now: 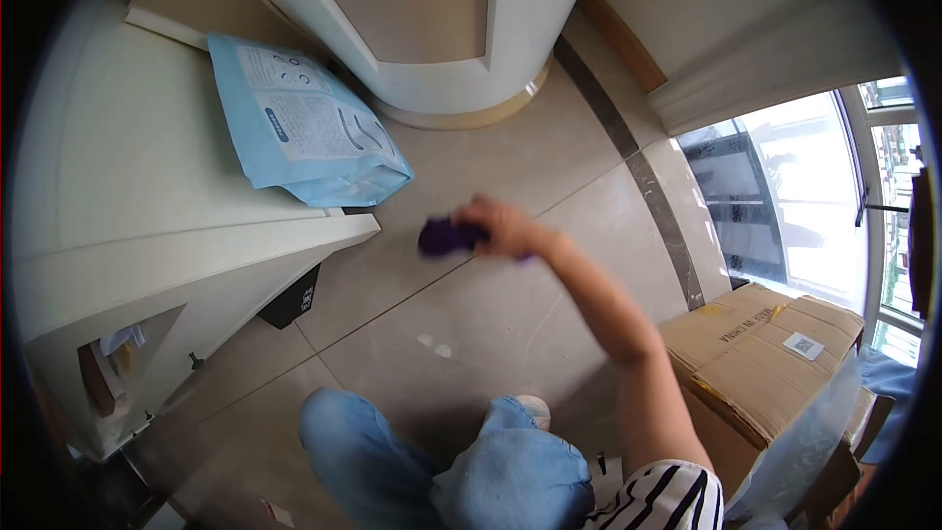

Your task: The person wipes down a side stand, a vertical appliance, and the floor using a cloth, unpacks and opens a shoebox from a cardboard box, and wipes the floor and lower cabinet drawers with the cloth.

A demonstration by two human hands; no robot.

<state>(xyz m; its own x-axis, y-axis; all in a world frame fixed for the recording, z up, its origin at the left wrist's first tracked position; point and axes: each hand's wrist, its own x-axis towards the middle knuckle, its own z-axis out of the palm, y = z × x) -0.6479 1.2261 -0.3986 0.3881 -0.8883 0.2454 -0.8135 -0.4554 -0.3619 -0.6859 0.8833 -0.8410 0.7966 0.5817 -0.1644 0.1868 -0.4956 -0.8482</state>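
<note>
My right hand [505, 228] reaches out over the tiled floor, its fingers wrapped round a dark purple object [449, 237]. Motion smears both, so I cannot make out the object's kind; its rounded end sticks out to the left and a lighter purple bit shows under the wrist. Left of the hand, and apart from it, a light blue bag [309, 128] with printed panels lies on the white furniture top [128, 157]. My left hand is out of view.
A taped cardboard box [765, 353] stands at the right, with plastic sheeting beside it and a bright window [785, 196] behind. A white rounded cabinet [442, 88] rises ahead. Below the furniture edge is a small black container [291, 299]. My bent knees [510, 476] are at the bottom.
</note>
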